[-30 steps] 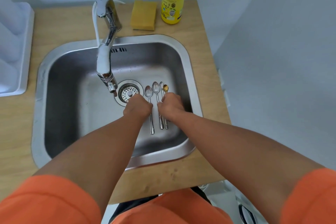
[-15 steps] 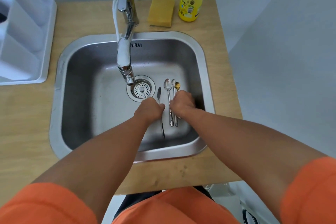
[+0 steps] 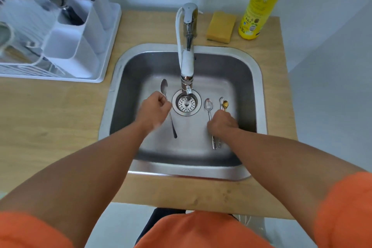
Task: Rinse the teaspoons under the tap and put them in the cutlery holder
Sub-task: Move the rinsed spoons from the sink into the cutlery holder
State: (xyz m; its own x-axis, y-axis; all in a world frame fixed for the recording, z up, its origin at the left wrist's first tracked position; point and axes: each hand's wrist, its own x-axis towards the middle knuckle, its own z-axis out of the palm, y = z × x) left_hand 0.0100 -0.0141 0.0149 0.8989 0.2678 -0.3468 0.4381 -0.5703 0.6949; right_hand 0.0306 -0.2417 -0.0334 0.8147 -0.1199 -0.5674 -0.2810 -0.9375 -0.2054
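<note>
Fingers of the left hand [image 3: 154,109] are curled round a long steel teaspoon [image 3: 168,106]; three more teaspoons, one gold-bowled [image 3: 225,104], are covered by the curled right hand [image 3: 222,125]; its grip cannot be told

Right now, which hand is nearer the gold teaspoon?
Right. The right hand sits on the handles of the three teaspoons right of the drain, just below the gold teaspoon. The left hand is across the drain, holding another teaspoon.
</note>
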